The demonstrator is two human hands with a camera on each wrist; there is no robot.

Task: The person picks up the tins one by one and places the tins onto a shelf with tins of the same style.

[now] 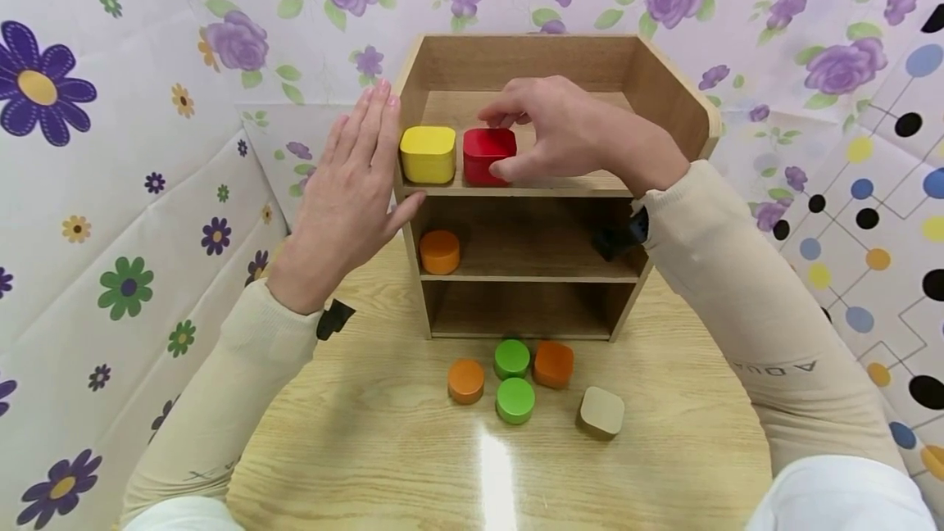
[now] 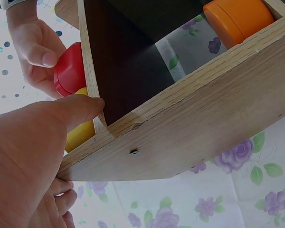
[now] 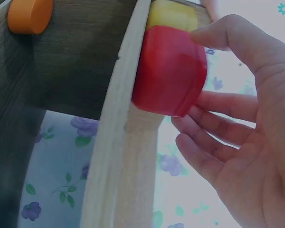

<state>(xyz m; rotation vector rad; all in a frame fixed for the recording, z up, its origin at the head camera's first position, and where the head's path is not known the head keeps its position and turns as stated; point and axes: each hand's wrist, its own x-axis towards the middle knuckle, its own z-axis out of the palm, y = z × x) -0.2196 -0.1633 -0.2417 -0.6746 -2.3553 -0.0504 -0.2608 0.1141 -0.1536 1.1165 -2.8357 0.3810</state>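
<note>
On the top board of a small wooden shelf, a red rounded-square container stands just right of a yellow one. My right hand holds the red container, thumb on its near side and curled fingers behind. The right wrist view shows the thumb and fingertips at the edges of the red container. My left hand lies with straight fingers along the shelf's left side. Its thumb touches the front edge of the top board. In the left wrist view, part of the yellow container is hidden behind that thumb.
An orange round container sits at the left of the middle shelf. On the table before the shelf are two green round pieces, an orange round one, an orange squarish one and a beige squarish one.
</note>
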